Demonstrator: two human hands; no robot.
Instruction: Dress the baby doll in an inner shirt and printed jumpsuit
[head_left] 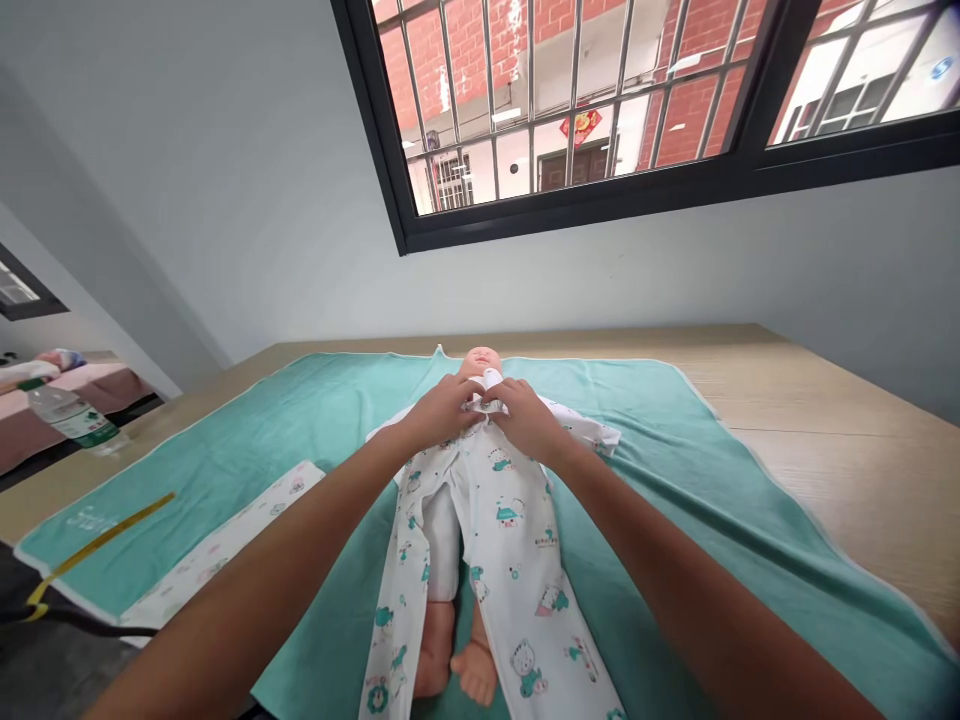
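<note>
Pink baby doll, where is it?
Head view, centre: the doll lies face up on the teal cloth, white printed clothes over its body, left hand and right hand near its chest.

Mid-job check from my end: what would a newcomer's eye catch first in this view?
Probably the doll, lying on its back mid-view on a teal cloth, with white printed clothes over its body. Next, the left hand and right hand, close together at its chest on the clothes. Above them, the barred window stands out bright against the wall.
</note>
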